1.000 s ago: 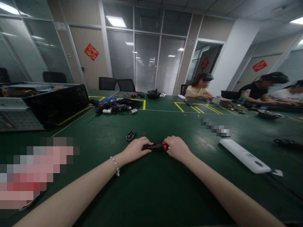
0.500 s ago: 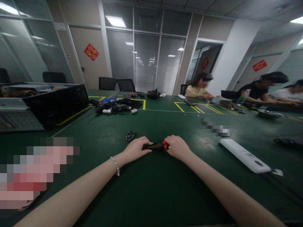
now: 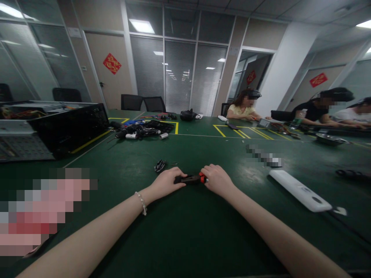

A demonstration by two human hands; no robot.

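Observation:
My right hand (image 3: 217, 179) is closed around the red-and-black handles of a pair of pliers (image 3: 191, 179). The metal jaws point left, toward my left hand (image 3: 168, 182). Between the thumb and fingers of that hand is a small dark part (image 3: 178, 179), and the jaws reach up to it. Whether they grip it I cannot tell. Just beyond my left hand lies a small heap of dark metal bits (image 3: 160, 166), with a few thin pieces beside it.
An opened computer case (image 3: 69, 127) stands at the left on the green table (image 3: 185, 239). Behind my hands lie tools and cables (image 3: 142, 129). A white power strip (image 3: 300, 190) with its cord is at the right. Several people sit along the far right side.
The pliers have turned slightly, so more of their jaws catches the light. Both hands stay in nearly the same place.

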